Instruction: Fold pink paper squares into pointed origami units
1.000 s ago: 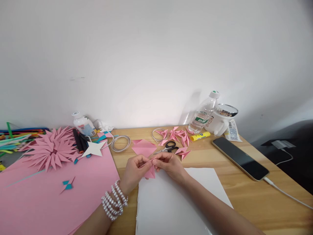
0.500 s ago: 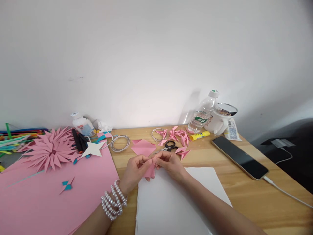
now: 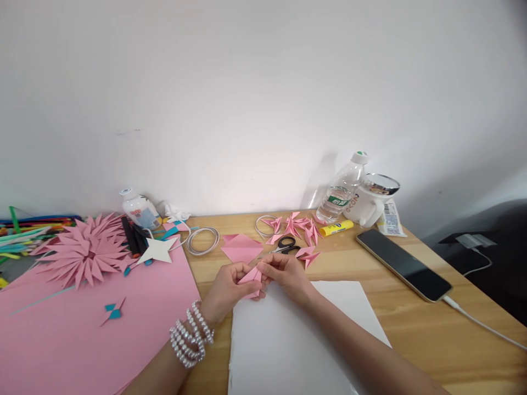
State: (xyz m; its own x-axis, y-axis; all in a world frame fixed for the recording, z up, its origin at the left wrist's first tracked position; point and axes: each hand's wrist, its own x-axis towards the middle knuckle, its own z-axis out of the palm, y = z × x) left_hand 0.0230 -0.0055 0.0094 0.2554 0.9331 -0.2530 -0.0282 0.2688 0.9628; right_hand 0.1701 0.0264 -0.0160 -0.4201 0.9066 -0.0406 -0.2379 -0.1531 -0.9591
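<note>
From the head camera, both hands meet at the middle of the wooden table (image 3: 411, 329), just above the top edge of a white sheet (image 3: 288, 340) that lies flat in front of the person. The left hand (image 3: 228, 289), with pearl bracelets (image 3: 190, 336) round its wrist, and the right hand (image 3: 286, 274) pinch a small folded pink paper piece (image 3: 252, 278) between them; each grip is narrow, thumb and fingertips closed on the paper from either side. The piece is held slightly above the white sheet's upper left corner.

Just beyond the hands lies a flat pink folded square (image 3: 241, 248), and beside it black-handled scissors (image 3: 285, 246). Around the scissors sit several finished pink folded pieces (image 3: 298, 226), with two more (image 3: 308, 254) near the right hand. Behind them stand a plastic water bottle (image 3: 341, 189) leaning against a white mug (image 3: 370, 202), and a yellow glue stick (image 3: 336, 228) lies in front of these. A dark phone (image 3: 403, 264) rests to the right, a white cable (image 3: 481, 325) plugged into its near end.

To the left a large pink sheet (image 3: 82, 334) covers the table, bearing a big pink paper flower (image 3: 84, 253), a white paper star (image 3: 158, 249) and a small blue scrap (image 3: 113, 311). A coiled white cord (image 3: 202, 240) and a small white bottle (image 3: 139, 208) lie near the wall.
</note>
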